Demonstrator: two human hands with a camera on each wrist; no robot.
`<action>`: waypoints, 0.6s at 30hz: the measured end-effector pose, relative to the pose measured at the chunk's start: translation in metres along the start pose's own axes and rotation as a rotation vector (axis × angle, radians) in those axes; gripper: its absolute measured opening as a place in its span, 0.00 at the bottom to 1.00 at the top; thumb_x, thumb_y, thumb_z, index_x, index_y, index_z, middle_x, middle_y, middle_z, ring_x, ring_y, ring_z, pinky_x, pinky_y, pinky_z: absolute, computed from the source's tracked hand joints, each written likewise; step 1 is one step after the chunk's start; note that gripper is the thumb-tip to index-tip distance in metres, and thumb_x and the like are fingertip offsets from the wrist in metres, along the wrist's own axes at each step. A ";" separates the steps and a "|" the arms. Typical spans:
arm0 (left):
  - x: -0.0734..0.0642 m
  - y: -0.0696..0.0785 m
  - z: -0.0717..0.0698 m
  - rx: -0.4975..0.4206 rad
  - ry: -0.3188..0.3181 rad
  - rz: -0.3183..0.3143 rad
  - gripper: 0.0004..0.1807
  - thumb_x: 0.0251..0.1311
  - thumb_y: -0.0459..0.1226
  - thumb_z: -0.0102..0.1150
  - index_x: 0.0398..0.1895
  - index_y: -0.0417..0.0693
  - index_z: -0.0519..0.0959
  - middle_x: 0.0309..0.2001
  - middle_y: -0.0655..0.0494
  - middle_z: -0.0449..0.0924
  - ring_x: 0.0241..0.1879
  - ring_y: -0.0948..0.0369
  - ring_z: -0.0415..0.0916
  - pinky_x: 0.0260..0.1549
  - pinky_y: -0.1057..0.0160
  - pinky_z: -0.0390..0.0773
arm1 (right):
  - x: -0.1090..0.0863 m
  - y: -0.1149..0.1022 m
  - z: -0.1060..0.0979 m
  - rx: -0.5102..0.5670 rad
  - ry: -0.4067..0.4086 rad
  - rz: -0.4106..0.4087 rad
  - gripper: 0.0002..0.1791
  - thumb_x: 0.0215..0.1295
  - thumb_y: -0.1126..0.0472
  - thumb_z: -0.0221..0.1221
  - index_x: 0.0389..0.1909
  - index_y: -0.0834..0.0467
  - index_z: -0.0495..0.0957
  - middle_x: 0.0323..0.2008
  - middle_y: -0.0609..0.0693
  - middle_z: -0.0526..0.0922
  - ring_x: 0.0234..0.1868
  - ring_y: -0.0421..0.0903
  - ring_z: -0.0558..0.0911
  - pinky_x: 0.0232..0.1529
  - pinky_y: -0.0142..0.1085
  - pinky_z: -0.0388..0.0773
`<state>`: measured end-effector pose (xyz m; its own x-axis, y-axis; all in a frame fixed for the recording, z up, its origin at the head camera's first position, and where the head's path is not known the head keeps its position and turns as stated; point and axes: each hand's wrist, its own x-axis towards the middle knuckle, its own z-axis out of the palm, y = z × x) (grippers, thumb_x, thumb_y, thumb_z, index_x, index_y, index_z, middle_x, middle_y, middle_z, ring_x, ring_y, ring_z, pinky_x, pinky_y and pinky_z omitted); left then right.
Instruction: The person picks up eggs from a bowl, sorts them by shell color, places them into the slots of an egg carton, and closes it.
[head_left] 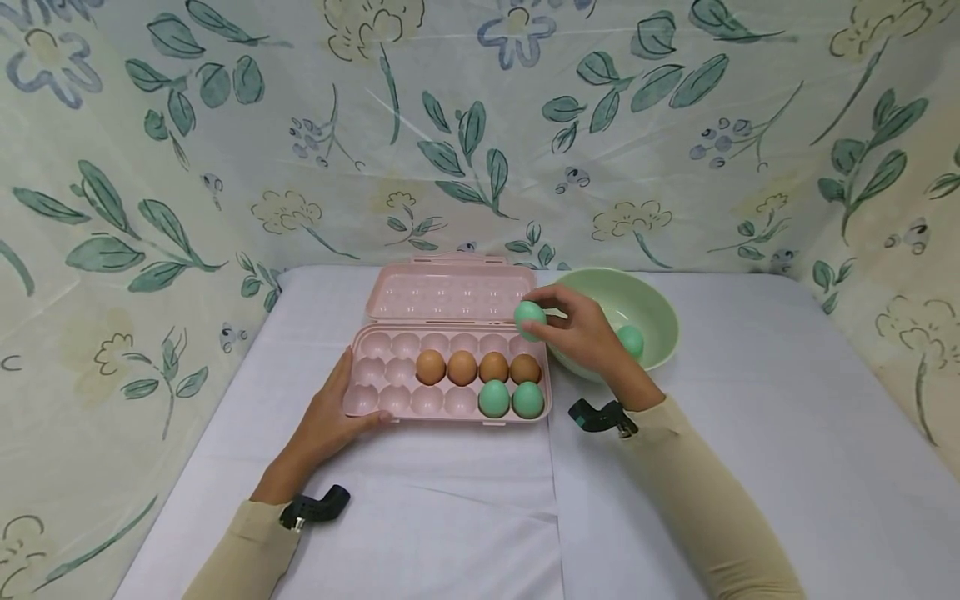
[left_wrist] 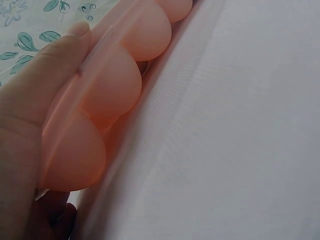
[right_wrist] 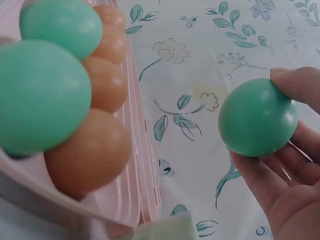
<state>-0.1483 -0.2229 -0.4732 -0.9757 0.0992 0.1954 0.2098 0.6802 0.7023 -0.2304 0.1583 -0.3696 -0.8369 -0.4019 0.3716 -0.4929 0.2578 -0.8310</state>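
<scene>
My right hand (head_left: pixel 581 327) pinches a green egg (right_wrist: pixel 258 118) between thumb and fingers, over the back right corner of a pink egg carton (head_left: pixel 411 403). With the thumb on the rim and fingers curled beneath, my left hand (head_left: pixel 327 419) grips the carton's left end. Several brown eggs (head_left: pixel 462 368) fill the right part of its middle row. Two green eggs (head_left: pixel 528 400) sit at the right end of the front row. Another green egg (head_left: pixel 631 340) lies in the light green bowl (head_left: pixel 663 310), which my right hand and wrist partly cover.
The carton's lid (head_left: pixel 450 292) lies folded back behind it. A white cloth (head_left: pixel 465 500) covers the table. Floral fabric (head_left: pixel 465 125) hangs behind and along both sides. Both wrists carry a black camera mount (head_left: pixel 600 416).
</scene>
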 end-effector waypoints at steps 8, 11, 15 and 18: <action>0.000 0.001 -0.001 0.007 -0.010 -0.007 0.70 0.39 0.58 0.75 0.78 0.59 0.35 0.77 0.58 0.43 0.72 0.51 0.52 0.62 0.39 0.61 | 0.001 -0.008 0.015 0.003 -0.023 -0.002 0.22 0.63 0.62 0.64 0.57 0.61 0.74 0.54 0.54 0.76 0.53 0.49 0.77 0.56 0.36 0.75; 0.000 0.002 -0.001 0.001 -0.012 -0.010 0.70 0.39 0.58 0.75 0.78 0.58 0.36 0.77 0.58 0.42 0.72 0.51 0.51 0.63 0.39 0.60 | -0.001 -0.019 0.019 -0.019 -0.034 -0.012 0.21 0.64 0.66 0.62 0.57 0.64 0.74 0.54 0.57 0.75 0.53 0.51 0.76 0.57 0.40 0.74; 0.000 0.001 -0.001 -0.009 -0.007 0.000 0.70 0.38 0.58 0.75 0.78 0.59 0.36 0.77 0.57 0.43 0.72 0.51 0.51 0.63 0.40 0.61 | -0.001 -0.019 0.026 -0.018 -0.050 -0.005 0.20 0.64 0.68 0.61 0.56 0.67 0.73 0.53 0.58 0.75 0.54 0.52 0.76 0.57 0.43 0.74; 0.001 0.000 0.000 -0.011 -0.004 0.007 0.70 0.38 0.57 0.76 0.78 0.60 0.36 0.77 0.58 0.44 0.72 0.52 0.53 0.62 0.39 0.62 | 0.001 -0.009 0.032 0.033 -0.065 -0.001 0.20 0.64 0.69 0.61 0.56 0.67 0.73 0.54 0.59 0.75 0.54 0.54 0.77 0.57 0.44 0.75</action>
<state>-0.1487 -0.2228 -0.4726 -0.9745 0.1063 0.1976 0.2169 0.6716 0.7084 -0.2196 0.1276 -0.3750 -0.8188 -0.4584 0.3457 -0.4847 0.2290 -0.8442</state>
